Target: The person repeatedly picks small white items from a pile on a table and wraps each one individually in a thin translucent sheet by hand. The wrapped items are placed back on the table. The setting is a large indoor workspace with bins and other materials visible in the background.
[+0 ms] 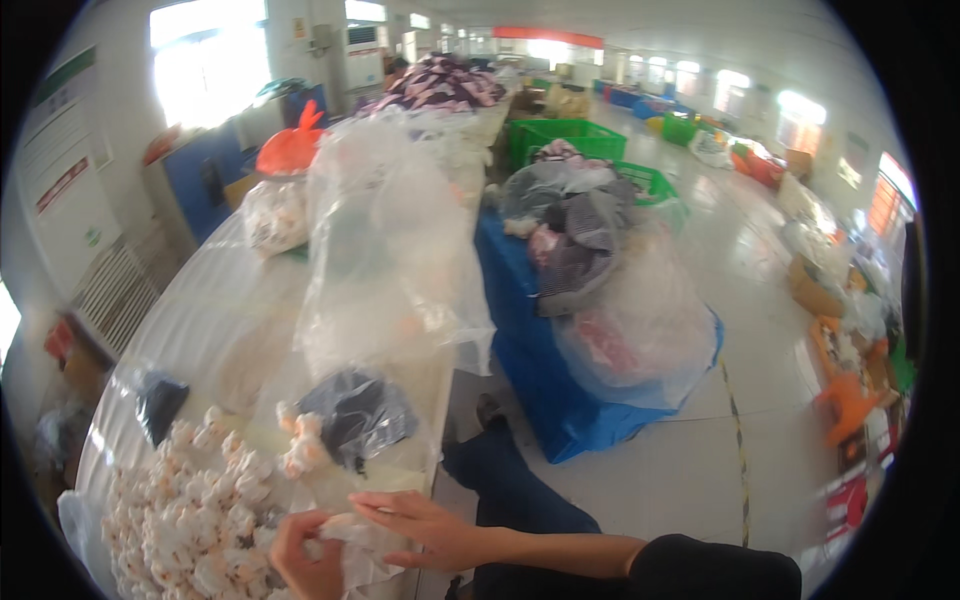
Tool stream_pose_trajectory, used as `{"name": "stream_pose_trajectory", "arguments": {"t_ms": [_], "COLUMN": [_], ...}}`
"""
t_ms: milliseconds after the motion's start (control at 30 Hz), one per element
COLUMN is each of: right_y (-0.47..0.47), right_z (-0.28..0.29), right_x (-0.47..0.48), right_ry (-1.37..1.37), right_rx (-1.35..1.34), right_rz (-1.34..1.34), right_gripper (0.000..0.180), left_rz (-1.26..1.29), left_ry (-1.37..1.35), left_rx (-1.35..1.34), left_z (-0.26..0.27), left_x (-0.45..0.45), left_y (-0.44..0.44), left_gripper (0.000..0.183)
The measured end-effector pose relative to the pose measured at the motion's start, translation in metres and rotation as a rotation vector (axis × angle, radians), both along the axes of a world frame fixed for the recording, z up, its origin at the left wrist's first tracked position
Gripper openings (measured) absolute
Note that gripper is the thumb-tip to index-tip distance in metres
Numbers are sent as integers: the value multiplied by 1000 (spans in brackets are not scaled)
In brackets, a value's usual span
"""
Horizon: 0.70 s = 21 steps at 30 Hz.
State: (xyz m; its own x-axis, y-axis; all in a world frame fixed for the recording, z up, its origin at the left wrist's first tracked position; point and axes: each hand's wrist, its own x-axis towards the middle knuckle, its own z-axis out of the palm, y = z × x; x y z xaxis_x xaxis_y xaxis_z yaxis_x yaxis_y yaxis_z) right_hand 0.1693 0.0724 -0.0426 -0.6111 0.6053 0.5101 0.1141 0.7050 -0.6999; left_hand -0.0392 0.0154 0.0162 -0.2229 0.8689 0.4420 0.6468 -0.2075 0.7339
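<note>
At the table's near edge, my left hand (307, 551) has its fingers curled around a small white, thin piece (360, 534), which looks like cloth or plastic film. My right hand (431, 529) reaches in from the right, fingers stretched over the same piece; whether it grips it cannot be told. Left of my hands lies a large heap of small white, puffy pieces with brownish specks (195, 510). A few like them (302, 442) lie apart, beside a dark grey plastic bag (360, 416). Another dark plastic packet (160, 405) rests behind the heap.
Large clear plastic bags (382, 247) cover much of the long table. A filled white bag (276, 214) and an orange-red bag (289, 146) stand farther back. Right of the table, a blue-covered container (525, 375) holds bagged items and grey fabric (585, 247), near green crates (570, 135).
</note>
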Motion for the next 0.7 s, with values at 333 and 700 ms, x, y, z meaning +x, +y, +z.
{"name": "stream_pose_trajectory", "arguments": {"t_ms": [333, 700], "right_y": [43, 79], "right_z": [-36, -70], "right_x": [-14, -47], "right_ry": [-108, -287], "right_rx": [148, 289], "right_rz": [-281, -523], "right_gripper": [39, 28], "left_rz": [606, 458], "left_ry": [735, 1055], "left_rx": [270, -254], "left_z": [-28, -59], "left_x": [-136, -151], "left_y": [28, 28], "left_gripper": [20, 31]}}
